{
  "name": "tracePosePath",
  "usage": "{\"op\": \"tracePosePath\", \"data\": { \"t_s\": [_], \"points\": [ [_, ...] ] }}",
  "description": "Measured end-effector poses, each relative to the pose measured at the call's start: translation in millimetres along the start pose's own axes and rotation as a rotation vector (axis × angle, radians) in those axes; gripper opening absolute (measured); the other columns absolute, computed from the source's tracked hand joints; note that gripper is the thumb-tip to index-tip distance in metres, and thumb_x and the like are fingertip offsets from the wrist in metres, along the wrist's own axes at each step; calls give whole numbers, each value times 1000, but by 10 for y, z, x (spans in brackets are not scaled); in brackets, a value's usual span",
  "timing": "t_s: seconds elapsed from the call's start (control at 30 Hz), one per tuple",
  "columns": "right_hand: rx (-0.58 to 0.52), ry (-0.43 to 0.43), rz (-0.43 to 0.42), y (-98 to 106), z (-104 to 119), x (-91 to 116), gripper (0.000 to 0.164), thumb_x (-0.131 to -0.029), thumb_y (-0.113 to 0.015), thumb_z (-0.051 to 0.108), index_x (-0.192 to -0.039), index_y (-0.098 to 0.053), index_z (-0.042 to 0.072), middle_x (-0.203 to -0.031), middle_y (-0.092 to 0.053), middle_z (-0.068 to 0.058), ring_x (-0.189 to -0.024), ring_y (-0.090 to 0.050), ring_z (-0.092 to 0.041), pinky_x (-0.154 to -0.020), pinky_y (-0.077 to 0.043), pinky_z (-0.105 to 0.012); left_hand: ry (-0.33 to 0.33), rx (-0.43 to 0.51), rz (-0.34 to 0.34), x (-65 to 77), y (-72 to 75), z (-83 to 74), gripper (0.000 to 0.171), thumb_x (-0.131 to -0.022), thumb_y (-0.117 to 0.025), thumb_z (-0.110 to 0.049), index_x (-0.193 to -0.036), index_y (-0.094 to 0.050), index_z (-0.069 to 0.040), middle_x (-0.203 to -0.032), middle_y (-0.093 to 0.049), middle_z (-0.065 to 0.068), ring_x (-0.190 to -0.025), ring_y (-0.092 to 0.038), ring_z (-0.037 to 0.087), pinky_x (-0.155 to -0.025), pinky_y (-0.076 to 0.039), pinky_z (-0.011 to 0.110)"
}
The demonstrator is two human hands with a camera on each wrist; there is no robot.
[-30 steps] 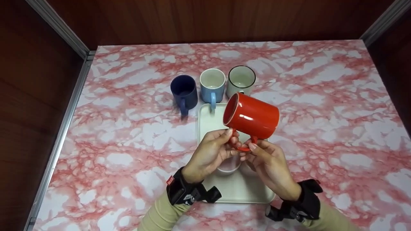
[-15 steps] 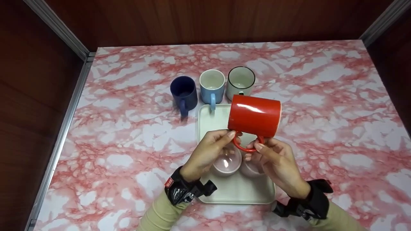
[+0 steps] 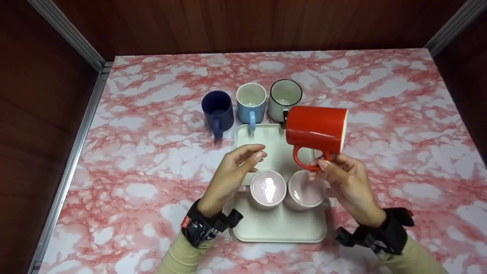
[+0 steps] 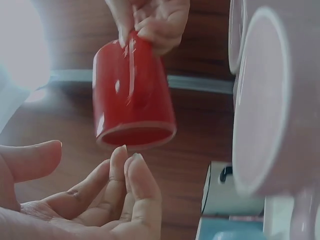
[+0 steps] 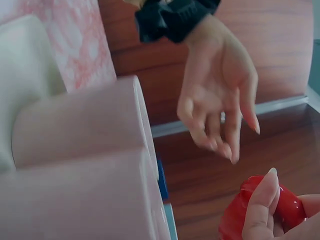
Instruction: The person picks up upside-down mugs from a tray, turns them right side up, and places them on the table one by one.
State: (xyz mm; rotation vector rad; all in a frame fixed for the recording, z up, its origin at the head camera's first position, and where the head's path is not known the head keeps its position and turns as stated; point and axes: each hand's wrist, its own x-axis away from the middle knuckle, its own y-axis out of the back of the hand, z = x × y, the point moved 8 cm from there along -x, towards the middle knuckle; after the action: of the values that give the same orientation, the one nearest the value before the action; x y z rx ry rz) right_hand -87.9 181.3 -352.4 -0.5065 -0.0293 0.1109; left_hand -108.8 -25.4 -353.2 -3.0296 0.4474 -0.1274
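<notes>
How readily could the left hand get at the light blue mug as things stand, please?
Probably yes: the left hand is empty, nothing seems to stand between it and the light blue mug, and the red mug is held to the right.

Red mug (image 3: 315, 129): glossy, smooth, ceramic-looking. Navy mug (image 3: 223, 120): matt. Tray (image 3: 279, 229): smooth, plastic-looking. Back panel (image 3: 266, 26): wood-grained.

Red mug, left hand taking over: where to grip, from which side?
I'd wrap the left hand round the body of the red mug, coming from the person's left. The mug is held on its side, handle below; the right hand pinches that handle near the right end, so the body's left end looks free of fingers.
</notes>
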Motion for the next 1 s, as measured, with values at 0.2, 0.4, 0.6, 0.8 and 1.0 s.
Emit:
{"op": "tracePosePath", "data": {
  "t_s": [0.2, 0.4, 0.6, 0.8, 1.0],
  "points": [
    [11, 50, -71, 180, 153, -110, 8, -87, -50, -12, -88, -58, -10, -82, -64, -20, -63, -61, -28, -64, -53, -35, -34, -17, -77, 40, 212, 19, 33, -92, -52, -12, -119, -52, 6, -104, -61, 14, -99, -54, 22, -80, -44, 35],
    [57, 53, -167, 416, 233, -266, 5, -84, -56, -11, -83, -59, -8, -77, -62, -15, -59, -60, -26, -58, -53, -33, -31, -85, -153, 57, 360, 114, 32, -91, -55, -14, -118, -54, 4, -102, -61, 13, -99, -53, 25, -79, -44, 33],
    [89, 45, -204, 616, 272, -489, 4, -83, -59, -10, -78, -60, -9, -72, -61, -12, -55, -60, -22, -54, -52, -28, -2, -88, -198, 80, 503, 227, 31, -91, -55, -14, -117, -55, 4, -106, -59, 18, -99, -53, 20, -82, -43, 37],
    [224, 6, -211, 762, 239, -731, 7, -82, -63, -5, -78, -59, -9, -74, -62, -14, -53, -58, -20, -54, -52, -26, 11, -27, -238, 142, 655, 302, 31, -93, -52, -11, -117, -52, 7, -109, -59, 17, -105, -52, 26, -84, -42, 40],
    [403, -9, -230, 939, 75, -951, 13, -83, -64, 1, -81, -58, -10, -73, -65, -12, -54, -60, -17, -52, -50, -24, 21, -29, -251, 159, 711, 356, 31, -93, -52, -13, -116, -53, 9, -106, -61, 14, -108, -50, 32, -83, -43, 37]
  ]
}}
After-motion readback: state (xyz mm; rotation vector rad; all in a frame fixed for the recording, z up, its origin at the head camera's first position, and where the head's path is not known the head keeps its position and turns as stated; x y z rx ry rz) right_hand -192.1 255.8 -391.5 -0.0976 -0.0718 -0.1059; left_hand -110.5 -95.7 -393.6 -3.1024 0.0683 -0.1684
